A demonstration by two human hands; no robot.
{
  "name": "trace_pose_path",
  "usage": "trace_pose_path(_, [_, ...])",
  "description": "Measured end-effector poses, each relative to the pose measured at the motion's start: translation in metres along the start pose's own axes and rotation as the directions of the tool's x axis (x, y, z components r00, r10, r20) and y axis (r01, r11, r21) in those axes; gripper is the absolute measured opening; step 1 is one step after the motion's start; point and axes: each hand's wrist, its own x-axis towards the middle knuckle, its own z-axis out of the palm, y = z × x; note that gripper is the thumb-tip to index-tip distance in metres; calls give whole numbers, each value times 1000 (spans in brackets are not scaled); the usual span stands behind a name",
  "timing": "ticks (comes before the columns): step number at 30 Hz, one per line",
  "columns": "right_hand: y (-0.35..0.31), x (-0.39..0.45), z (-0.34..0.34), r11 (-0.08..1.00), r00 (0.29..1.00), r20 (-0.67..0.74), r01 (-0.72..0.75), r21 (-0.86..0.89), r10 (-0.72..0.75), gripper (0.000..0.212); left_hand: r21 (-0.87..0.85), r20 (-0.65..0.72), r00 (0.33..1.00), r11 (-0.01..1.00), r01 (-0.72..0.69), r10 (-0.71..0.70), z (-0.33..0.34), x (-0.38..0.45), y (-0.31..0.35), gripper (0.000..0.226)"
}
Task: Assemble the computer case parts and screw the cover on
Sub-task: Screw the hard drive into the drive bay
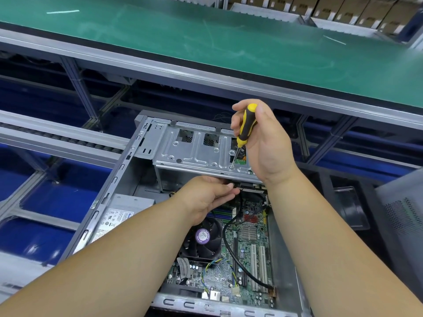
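While the open case [174, 225] lies on its side in the near middle of the scene, its cover off, a screwdriver [245, 129] stands nearly upright over the drive cage [194, 152] at the case's far end. The tip of the screwdriver sits on a screw [231, 166] near the cage's near right edge. The right hand [263, 143] grasps the yellow and black handle, fingers curled round it, thumb on the far side. The left hand [206, 197] reaches under the cage's near edge, its fingers bent around something there; what it holds is hidden, so I cannot tell whether it grips or only steadies.

Inside the case, the motherboard [249, 252] fills the right half, with a fan [203, 239] near its middle and a black cable [231, 245] curving over it toward the near edge. A power supply [114, 218] sits at the left wall, partly under the left forearm.

To the right of the case lies a perforated grey panel [405, 216], with a black tray [350, 207] between them. A roller track [57, 136] runs off to the left. Beyond the case, a green bench [183, 35] spans the far side, and cardboard boxes [343, 10] line the far right.
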Motion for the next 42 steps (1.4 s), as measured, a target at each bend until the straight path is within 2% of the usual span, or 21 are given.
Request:
trace_pose_path(4, [0, -1, 1, 999, 1000, 25, -13, -52, 14, 18, 3, -10, 1000, 1000, -10, 10, 0, 1, -1, 28])
trace_pose_path(8, [0, 0, 2, 998, 1000, 27, -10, -58, 12, 14, 17, 4, 1000, 999, -29, 28, 0, 0, -1, 7])
trace_pose_path(14, [-2, 0, 1, 999, 1000, 18, -9, 44, 8, 38, 28, 20, 999, 999, -33, 32, 0, -2, 0, 7])
trace_pose_path(16, [-2, 0, -1, 999, 1000, 7, -5, 36, 5, 31, 31, 19, 999, 999, -32, 32, 0, -1, 0, 6])
trace_pose_path(20, [-4, 2, -3, 999, 999, -19, -33, -11, 33, 5, 29, 21, 999, 999, -31, 30, 0, 0, 0, 7])
trace_pose_path(28, [-7, 1, -3, 996, 999, -27, -40, -85, 38, 18, 32, 25, 999, 999, -31, 31, 0, 0, 0, 7])
trace_pose_path(30, [-8, 0, -4, 977, 998, -52, -46, -207, 36, 19, 34, 21, 999, 999, -29, 28, -1, 1, 0, 5])
trace_pose_path(32, [-7, -1, -7, 894, 998, -54, -1, -448, -26, 18, 41, 16, 1000, 999, -24, 23, -1, 1, 0, 4])
trace_pose_path(34, [-8, -3, -10, 803, 994, -60, 34, -595, -87, 18, 53, 13, 1000, 999, -10, 10, -1, 2, 1, 6])
trace_pose_path(37, [-12, -4, -11, 815, 988, -117, 18, -579, -105, 18, 45, 6, 1000, 999, 13, -14, -1, 0, 3, 9])
trace_pose_path(42, [-18, -4, -14, 866, 976, -181, 16, -500, -123, 18, 53, -56, 997, 997, 59, -56, -2, -2, 6, 30])
